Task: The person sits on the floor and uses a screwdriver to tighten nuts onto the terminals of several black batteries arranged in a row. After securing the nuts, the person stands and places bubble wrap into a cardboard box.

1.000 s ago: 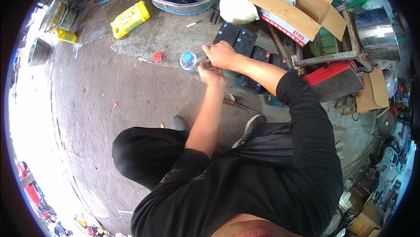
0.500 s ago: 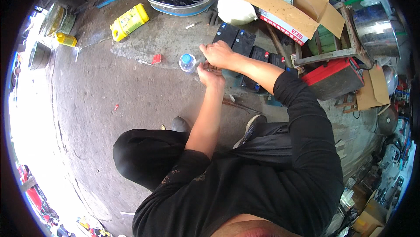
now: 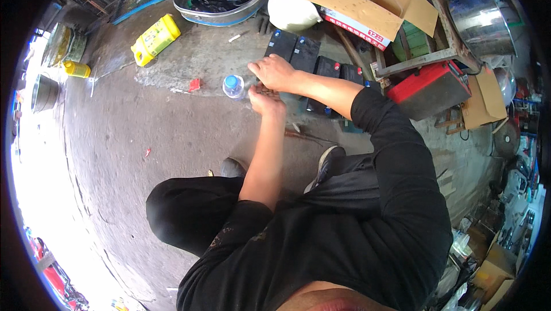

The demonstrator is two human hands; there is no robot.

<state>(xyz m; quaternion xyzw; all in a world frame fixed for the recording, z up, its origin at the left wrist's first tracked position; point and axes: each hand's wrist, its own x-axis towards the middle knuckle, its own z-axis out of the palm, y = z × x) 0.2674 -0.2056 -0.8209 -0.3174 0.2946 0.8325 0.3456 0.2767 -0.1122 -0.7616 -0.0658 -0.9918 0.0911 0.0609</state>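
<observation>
My two hands are close together in front of me, beside a clear plastic bottle with a blue cap (image 3: 233, 87) standing on the floor. My left hand (image 3: 266, 103) is below, its fingers curled around small brownish pieces too small to name. Just above it, my right hand (image 3: 275, 73) is bent over with thumb and fingers pinched; whatever lies between them is hidden. Under and beyond my right forearm are several black block-shaped batteries, among them a far left one (image 3: 280, 45) and one with a red terminal (image 3: 328, 67).
A yellow jug (image 3: 156, 40) lies at the upper left, near a metal basin (image 3: 224, 17) of black cables. An open cardboard box (image 3: 338, 0) and a white rounded thing (image 3: 291, 12) are beyond the batteries. A red-and-black case (image 3: 429, 91) stands right. A thin rod (image 3: 310, 137) lies near my shoe.
The whole view has shifted, so the floor things appear slightly further left. My hands keep nearly the same place beside the bottle, still close together.
</observation>
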